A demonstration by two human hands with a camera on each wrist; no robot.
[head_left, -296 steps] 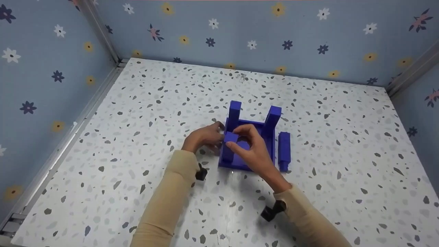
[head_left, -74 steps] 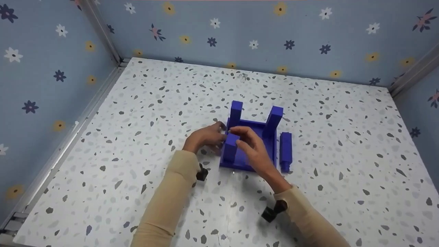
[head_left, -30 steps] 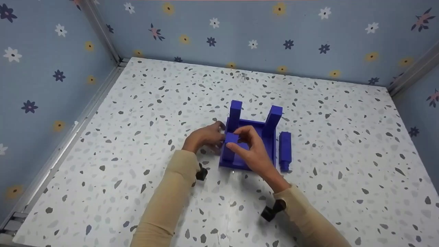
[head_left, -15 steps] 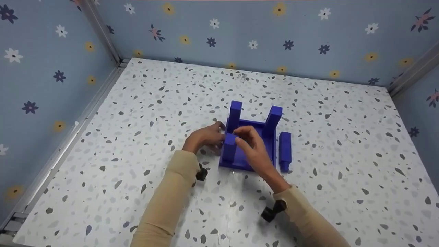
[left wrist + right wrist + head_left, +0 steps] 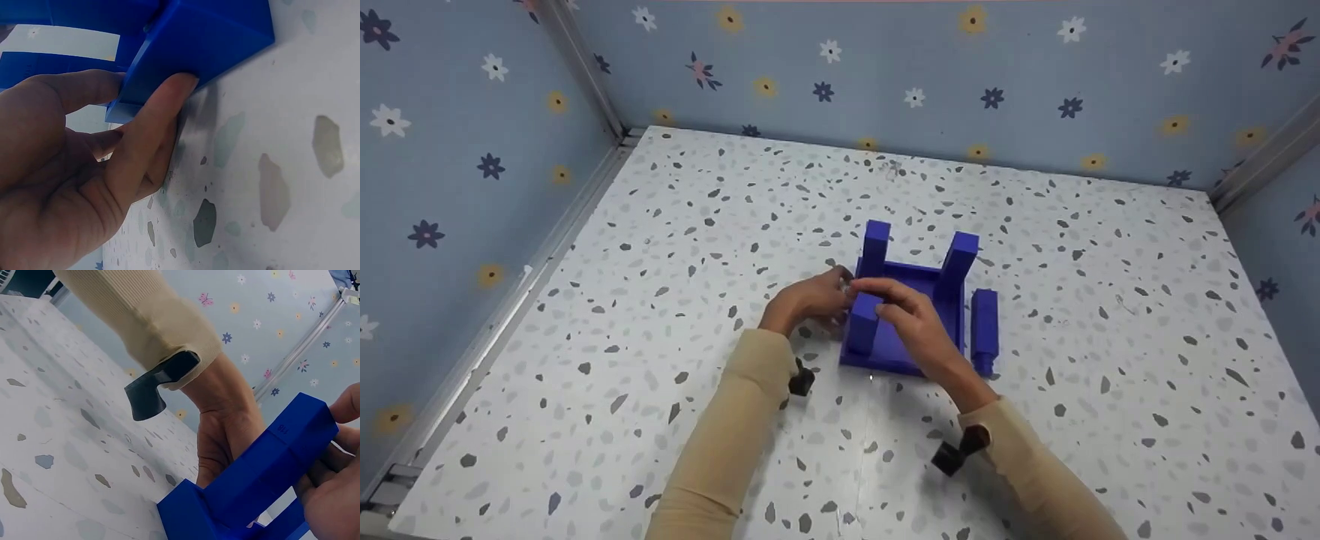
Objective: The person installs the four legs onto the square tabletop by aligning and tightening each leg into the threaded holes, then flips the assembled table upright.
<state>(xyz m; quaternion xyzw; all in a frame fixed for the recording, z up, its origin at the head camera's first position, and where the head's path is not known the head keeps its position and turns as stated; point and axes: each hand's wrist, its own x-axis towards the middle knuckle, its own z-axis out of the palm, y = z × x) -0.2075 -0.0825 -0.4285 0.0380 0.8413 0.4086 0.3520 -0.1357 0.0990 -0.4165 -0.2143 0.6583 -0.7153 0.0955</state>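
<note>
The left hand (image 5: pixel 811 297) has fingers curled on the left side of the tray (image 5: pixel 885 366). The right hand (image 5: pixel 915 324) pinches the front leg (image 5: pixel 862 327), standing in the tray's near left corner. Two back legs (image 5: pixel 958 261) are up; the loose leg (image 5: pixel 985 325) lies right of the tray, not in yet.

Two hands are at work, one left hand (image 5: pixel 810 296) and one right hand (image 5: pixel 911 319), with two tan sleeves (image 5: pixel 731 420) and two black devices (image 5: pixel 802 380), one at each wrist. There is one blue tray (image 5: pixel 896 354). Blue posts number four in all: three upright posts (image 5: pixel 959 264) in the tray and one lying post (image 5: pixel 985 322) beside it. Beneath is one speckled tabletop (image 5: pixel 697 247). Three patterned walls (image 5: pixel 870 30) show, with two metal corner posts (image 5: pixel 586 67). The left wall carries four yellow flowers (image 5: pixel 491 275) and three dark flowers (image 5: pixel 426 234).
</note>
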